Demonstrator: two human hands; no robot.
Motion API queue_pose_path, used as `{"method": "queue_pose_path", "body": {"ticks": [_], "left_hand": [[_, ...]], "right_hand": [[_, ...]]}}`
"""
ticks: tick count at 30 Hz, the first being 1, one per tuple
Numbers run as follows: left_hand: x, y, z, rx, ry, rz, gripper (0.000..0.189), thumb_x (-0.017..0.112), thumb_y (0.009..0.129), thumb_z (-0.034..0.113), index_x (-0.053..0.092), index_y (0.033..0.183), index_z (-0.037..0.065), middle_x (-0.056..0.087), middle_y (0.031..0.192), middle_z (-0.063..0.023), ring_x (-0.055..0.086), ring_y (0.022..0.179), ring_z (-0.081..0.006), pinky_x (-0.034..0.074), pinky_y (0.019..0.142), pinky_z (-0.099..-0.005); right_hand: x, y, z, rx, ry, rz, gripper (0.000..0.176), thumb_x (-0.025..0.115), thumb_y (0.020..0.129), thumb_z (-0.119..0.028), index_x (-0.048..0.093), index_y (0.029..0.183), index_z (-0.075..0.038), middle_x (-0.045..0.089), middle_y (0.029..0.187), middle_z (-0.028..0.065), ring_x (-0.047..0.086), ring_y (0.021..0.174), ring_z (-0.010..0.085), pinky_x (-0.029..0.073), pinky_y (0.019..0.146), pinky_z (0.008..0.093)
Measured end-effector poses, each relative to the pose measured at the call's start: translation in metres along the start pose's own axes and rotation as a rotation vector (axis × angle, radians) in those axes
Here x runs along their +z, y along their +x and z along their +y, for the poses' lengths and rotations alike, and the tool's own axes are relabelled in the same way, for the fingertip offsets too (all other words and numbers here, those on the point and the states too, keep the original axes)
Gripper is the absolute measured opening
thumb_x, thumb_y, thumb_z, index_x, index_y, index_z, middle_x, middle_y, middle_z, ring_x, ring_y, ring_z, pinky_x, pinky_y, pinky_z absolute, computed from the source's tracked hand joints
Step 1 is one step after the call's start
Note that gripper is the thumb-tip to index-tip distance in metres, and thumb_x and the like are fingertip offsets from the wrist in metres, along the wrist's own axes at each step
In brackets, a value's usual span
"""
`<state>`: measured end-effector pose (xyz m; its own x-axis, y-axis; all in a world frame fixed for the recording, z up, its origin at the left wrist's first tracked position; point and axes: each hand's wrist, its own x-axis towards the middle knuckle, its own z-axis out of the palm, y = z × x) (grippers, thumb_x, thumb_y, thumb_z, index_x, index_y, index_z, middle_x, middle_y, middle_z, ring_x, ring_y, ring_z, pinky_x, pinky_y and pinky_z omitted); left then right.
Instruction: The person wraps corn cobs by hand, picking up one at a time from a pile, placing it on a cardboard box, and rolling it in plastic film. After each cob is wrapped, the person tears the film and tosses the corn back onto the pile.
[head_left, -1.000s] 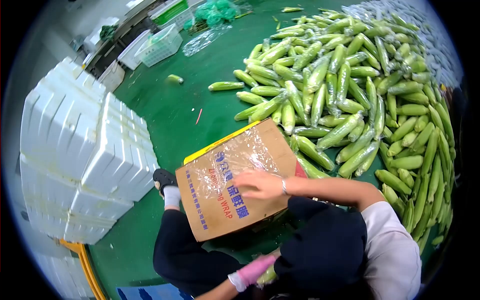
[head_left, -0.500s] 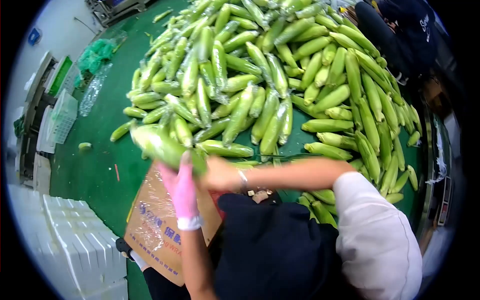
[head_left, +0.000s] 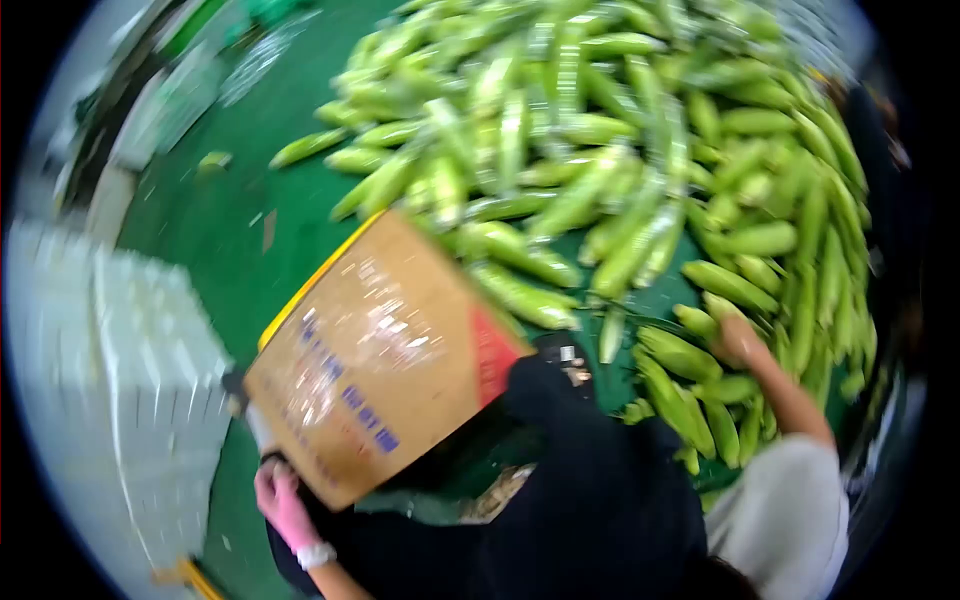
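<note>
My right hand [head_left: 735, 338] is stretched out to the right, bare, with its fingers closed round the end of an ear of corn [head_left: 716, 305] in the heap. The ear is still in its green husk. My left hand [head_left: 285, 508], in a pink glove, is low on the left beside the near corner of a cardboard box [head_left: 420, 350]. Motion blurs its fingers, and I see no corn in it. Shiny clear film lies across the box top, which carries blue lettering and a red end.
Film-wrapped ears of corn [head_left: 510, 140] lie heaped on the green floor [head_left: 250, 240] ahead, with unwrapped ears [head_left: 805, 290] to the right. White foam boxes [head_left: 130, 370] are stacked on the left. A dark-clothed person [head_left: 880, 150] is at the right edge.
The ear of corn held in both hands has left them. My left hand has dropped back beside the box; my right has swung right to the unwrapped ears. The view has shifted.
</note>
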<state>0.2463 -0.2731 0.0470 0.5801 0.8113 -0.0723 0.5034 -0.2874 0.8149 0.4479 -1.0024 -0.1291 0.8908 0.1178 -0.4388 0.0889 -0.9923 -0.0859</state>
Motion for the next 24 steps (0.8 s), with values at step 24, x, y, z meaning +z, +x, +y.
{"method": "queue_pose_path", "body": {"ticks": [24], "left_hand": [[0.058,0.071,0.004,0.248,0.583,-0.171,0.034,0.064,0.083,0.039,0.065,0.091,0.005,0.068,0.093,-0.0155,0.065,0.091,-0.0354,0.051,0.08,-0.0428]], "right_hand": [[0.022,-0.038,0.016,0.185,0.102,0.394,0.044,0.063,0.08,-0.015,0.051,0.122,-0.005,0.051,0.116,0.0126,0.05,0.113,0.032,0.041,0.097,0.0456]]}}
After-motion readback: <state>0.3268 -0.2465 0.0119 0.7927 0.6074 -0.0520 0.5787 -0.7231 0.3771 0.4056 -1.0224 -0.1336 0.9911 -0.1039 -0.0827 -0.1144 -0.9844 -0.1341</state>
